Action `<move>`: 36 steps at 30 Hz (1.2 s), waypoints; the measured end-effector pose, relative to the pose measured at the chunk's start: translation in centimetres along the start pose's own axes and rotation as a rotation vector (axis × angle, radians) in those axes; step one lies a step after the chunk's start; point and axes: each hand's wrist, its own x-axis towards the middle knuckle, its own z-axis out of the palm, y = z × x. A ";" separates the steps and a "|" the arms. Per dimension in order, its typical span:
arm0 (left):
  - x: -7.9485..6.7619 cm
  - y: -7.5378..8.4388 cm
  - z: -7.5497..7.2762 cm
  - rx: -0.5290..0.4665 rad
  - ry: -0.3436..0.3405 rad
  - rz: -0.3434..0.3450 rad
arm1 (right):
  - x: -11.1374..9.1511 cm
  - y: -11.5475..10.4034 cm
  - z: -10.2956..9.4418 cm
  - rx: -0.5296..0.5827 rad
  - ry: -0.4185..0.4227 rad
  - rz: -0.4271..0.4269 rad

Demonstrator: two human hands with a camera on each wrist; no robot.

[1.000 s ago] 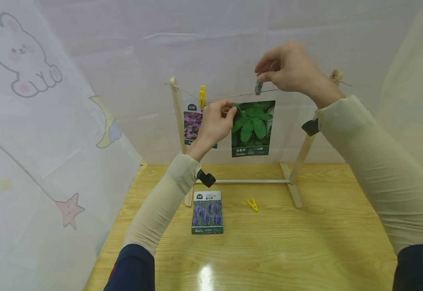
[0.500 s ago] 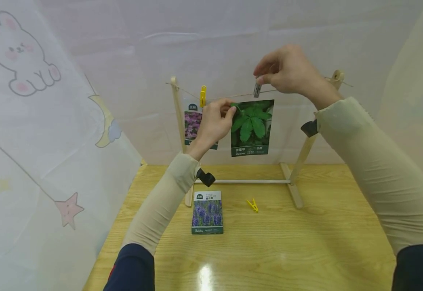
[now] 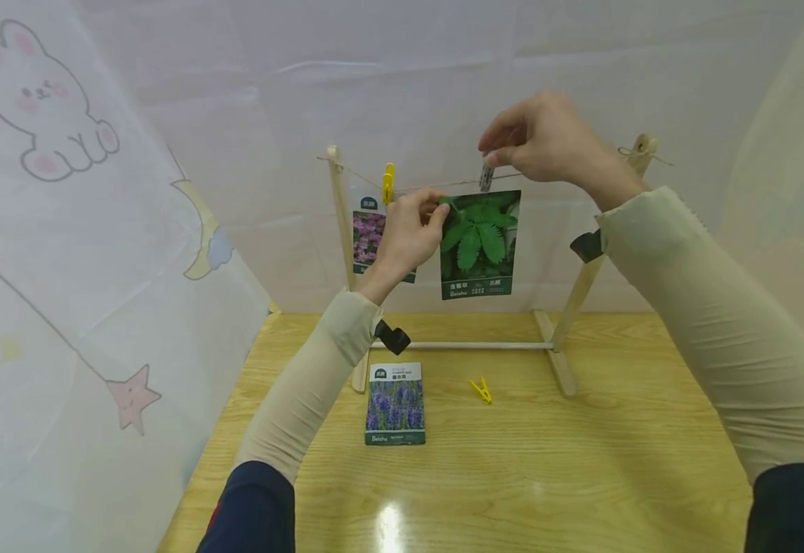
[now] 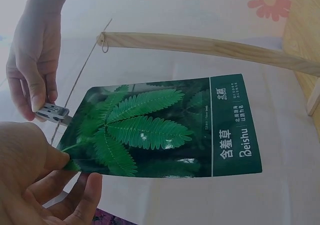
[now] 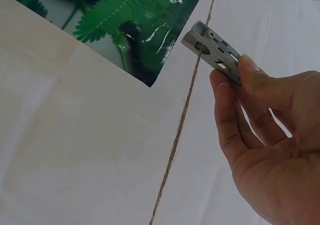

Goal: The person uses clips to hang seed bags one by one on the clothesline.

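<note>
My left hand (image 3: 411, 230) pinches the upper left corner of a green seed packet (image 3: 481, 246) with a fern-like leaf on it. The packet hangs just below a twine line (image 5: 180, 120). Above its top edge, my right hand (image 3: 543, 142) holds a grey metal clothespin (image 5: 212, 50) between thumb and fingers. In the right wrist view the clothespin's mouth is at the twine, close to the packet's edge. Whether its tip touches the packet I cannot tell. Left of the packet, a pink-flower packet (image 3: 368, 234) hangs from a yellow clothespin (image 3: 388, 183), partly behind my left hand.
The twine runs between two posts of a wooden rack (image 3: 574, 299) standing on the wooden table (image 3: 512, 476). A purple-flower packet (image 3: 395, 407) lies in front, with another yellow clothespin (image 3: 481, 390) to its right. A printed white curtain (image 3: 97, 307) hangs at the left.
My right hand has lowered the metal clothespin slightly, down and to the left toward the packet's top edge. The left hand and its packet stay almost still.
</note>
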 end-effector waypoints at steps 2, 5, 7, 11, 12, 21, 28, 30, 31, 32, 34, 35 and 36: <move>0.0 -0.1 0.1 0.002 0.002 -0.002 | 0.0 0.1 0.0 0.002 -0.004 -0.008; 0.0 -0.1 0.1 0.004 0.001 -0.003 | 0.0 0.2 0.1 0.005 -0.008 -0.017; 0.0 -0.1 0.1 0.005 -0.002 -0.011 | 0.0 0.3 0.2 0.002 -0.013 -0.017; -0.2 0.0 0.0 0.003 -0.001 -0.020 | -0.1 0.3 0.5 0.014 -0.023 -0.004; -0.2 0.0 0.0 0.003 0.001 -0.019 | -0.1 0.3 0.5 0.021 -0.027 -0.001; -0.1 0.0 0.4 -0.007 -0.008 -0.023 | -0.1 0.4 0.7 0.030 -0.041 -0.020; -0.1 -0.2 0.5 -0.002 -0.002 -0.020 | -0.1 0.7 1.2 0.036 -0.058 -0.047; -0.2 -0.3 0.4 -0.004 -0.004 -0.023 | -0.2 0.7 1.3 0.035 -0.065 -0.049; -0.2 -0.3 0.4 -0.004 -0.005 -0.024 | -0.2 0.7 1.3 0.035 -0.068 -0.053; -0.2 -0.3 0.4 -0.006 -0.006 -0.028 | -0.2 0.7 1.4 0.031 -0.067 -0.061; -0.2 -0.2 0.3 -0.006 -0.007 -0.031 | -0.2 0.7 1.4 0.022 -0.066 -0.074; -0.2 -0.2 0.3 -0.004 -0.008 -0.033 | -0.2 0.7 1.5 0.021 -0.065 -0.077; -0.2 -0.2 0.3 -0.001 -0.008 -0.032 | -0.2 0.7 1.5 0.022 -0.065 -0.077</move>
